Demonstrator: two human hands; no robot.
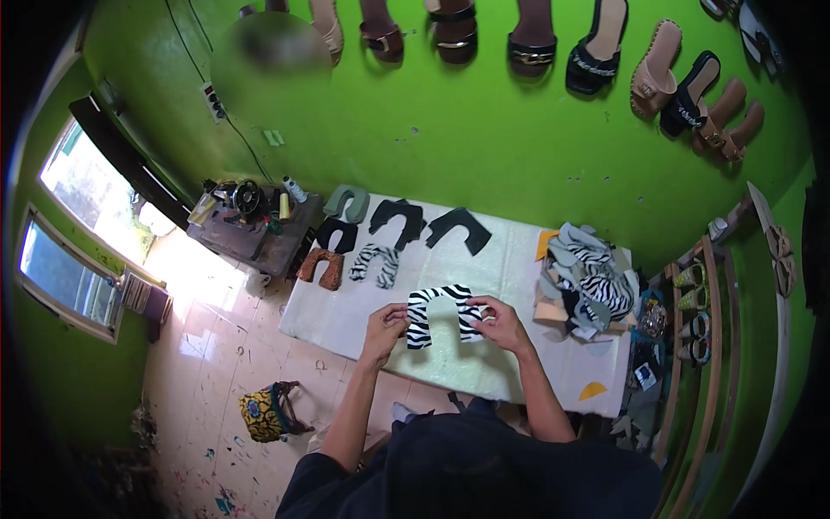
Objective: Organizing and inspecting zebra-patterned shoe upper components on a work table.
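both hands are pinched on one zebra-print cutout (441,313), a u-shaped shoe upper piece, held just above the white table (510,272). the left hand (386,323) grips the tip of the left leg, fingers closed around its edge. the right hand (499,322) grips the right leg, thumb and fingers closed on it. the arch of the u points away from the person and both legs point back toward the body, so the long axis of each leg runs near to far and the piece spans straight across between the two grips. neither hand is nearer; each has its own leg.

counts, placed from the grips:
- 1 zebra cutout in hand.
- 6 cutouts laid flat on the table beyond the hands, left of centre: 1 grey-green cutout (347,202), 3 black cutouts (397,221), 1 brown cutout (322,267), 1 more zebra piece (375,264). all lie apart from the held piece.
- 1 loose pile of scraps (586,278) just right of the right hand, zebra and grey mixed; number of pieces in it can't be told.
- 1 orange scrap (592,391) right of and nearer the body than the right hand.
- 1 sewing machine (245,199) on a side table, well off beyond the left hand.
- 1 patterned bag (264,413) on the floor, left of the left forearm.
- sandals (590,59) in a row on the green wall far beyond; about 10 visible, some cut off by the frame.
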